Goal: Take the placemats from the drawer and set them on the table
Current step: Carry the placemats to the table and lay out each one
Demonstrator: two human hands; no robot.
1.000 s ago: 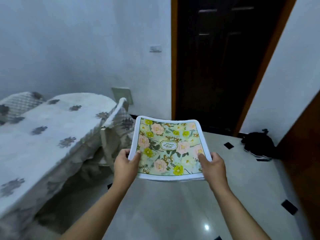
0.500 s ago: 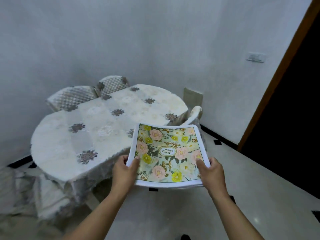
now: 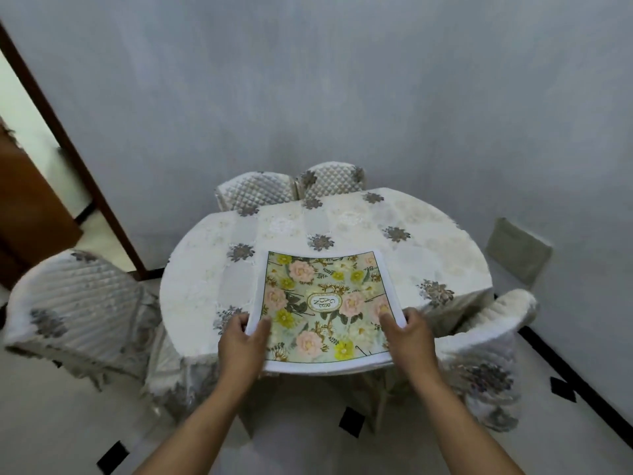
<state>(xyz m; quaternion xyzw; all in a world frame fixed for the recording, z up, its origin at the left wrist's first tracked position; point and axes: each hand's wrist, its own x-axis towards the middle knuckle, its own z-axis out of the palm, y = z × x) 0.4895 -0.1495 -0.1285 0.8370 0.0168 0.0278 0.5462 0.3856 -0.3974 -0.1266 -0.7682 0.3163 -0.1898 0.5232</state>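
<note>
Holding the floral-printed white-bordered rectangular placemats over the near edge of the round table under its white flowered cloth | head view: my left hand and right hand pinch opposite side edges, thumbs on top | handling: looks light, bendy, sagging slightly; side grips suit it.

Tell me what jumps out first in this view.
The floral placemats, printed with pink and yellow flowers, sit at centre, held by the left hand and right hand above the table's near edge. Behind them spreads the oval table in a white flower-patterned cloth, ringed by quilted chairs.
</note>
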